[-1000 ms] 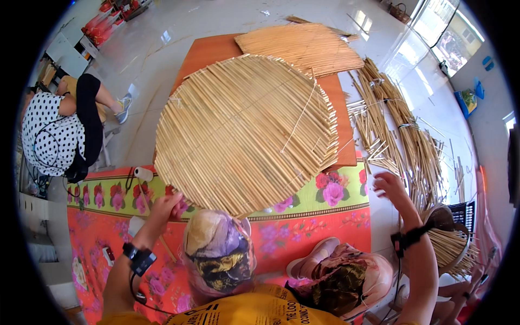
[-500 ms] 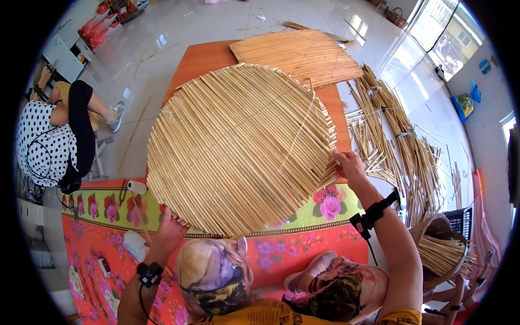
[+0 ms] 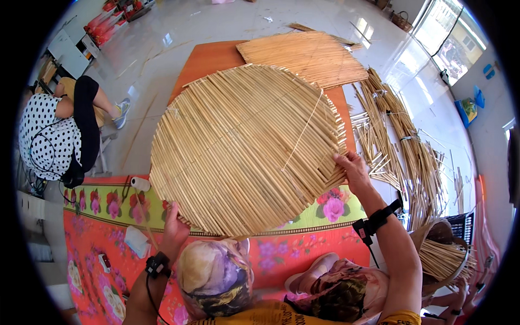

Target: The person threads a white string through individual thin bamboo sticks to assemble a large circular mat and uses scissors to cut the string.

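Observation:
A large round mat of straw-coloured stalks (image 3: 244, 146) lies before me, its stalks side by side and slanting down to the right. My left hand (image 3: 176, 226) holds its lower left rim, the thumb at the edge and the other fingers mostly hidden. On the right rim, my right hand (image 3: 355, 169) pinches the stalk ends between thumb and fingers. A pale thread (image 3: 303, 130) runs loosely across the right part of the mat. The mat covers much of the orange board (image 3: 208, 62) and part of the flowered cloth (image 3: 303, 254).
Behind lies another stalk panel (image 3: 306, 57). Bundled stalks (image 3: 414, 157) spread over the floor at right, near a basket of cut stalks (image 3: 444, 254). A white thread spool (image 3: 141, 184) stands at left. A person in a dotted top (image 3: 46, 132) sits far left; another person's arms (image 3: 455, 303) show lower right.
The whole view has shifted slightly to the right. The mat has turned or tilted a little, with both hands still at its rim.

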Demonstrator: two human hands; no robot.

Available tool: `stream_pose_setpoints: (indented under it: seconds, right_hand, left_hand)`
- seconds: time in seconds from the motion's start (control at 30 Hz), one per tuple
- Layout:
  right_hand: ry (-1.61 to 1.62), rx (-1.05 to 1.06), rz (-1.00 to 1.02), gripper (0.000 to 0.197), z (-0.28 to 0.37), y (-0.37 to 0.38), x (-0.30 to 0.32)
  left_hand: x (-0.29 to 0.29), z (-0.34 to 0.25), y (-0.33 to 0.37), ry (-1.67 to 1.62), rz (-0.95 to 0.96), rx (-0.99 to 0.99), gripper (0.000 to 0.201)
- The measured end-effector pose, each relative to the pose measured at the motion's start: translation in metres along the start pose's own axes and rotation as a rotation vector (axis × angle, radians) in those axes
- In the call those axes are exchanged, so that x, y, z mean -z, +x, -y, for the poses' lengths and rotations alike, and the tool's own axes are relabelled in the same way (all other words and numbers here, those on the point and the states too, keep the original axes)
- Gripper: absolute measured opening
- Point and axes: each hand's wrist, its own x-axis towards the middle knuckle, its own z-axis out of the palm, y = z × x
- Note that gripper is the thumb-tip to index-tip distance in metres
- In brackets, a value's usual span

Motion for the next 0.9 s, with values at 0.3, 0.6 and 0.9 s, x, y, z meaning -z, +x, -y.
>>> stream_pose_setpoints:
  seconds: [0.3, 0.6, 0.9]
  right_hand:
    - [0.171, 0.233, -0.025, 0.017, 0.021, -0.029, 0.0]
    - [0.218, 0.01, -0.074, 0.016, 0.049, -0.076, -0.016]
    - [0.194, -0.256, -0.062, 0.033, 0.048, -0.058, -0.015]
  left_hand:
    - [0.006, -0.005, -0.011, -0.143, 0.135, 0.072, 0.036]
    - [-0.038, -0.041, -0.031, -0.123, 0.015, 0.222, 0.041]
    - [-0.037, -0.053, -0.027, -0.167, -0.076, 0.284, 0.04]
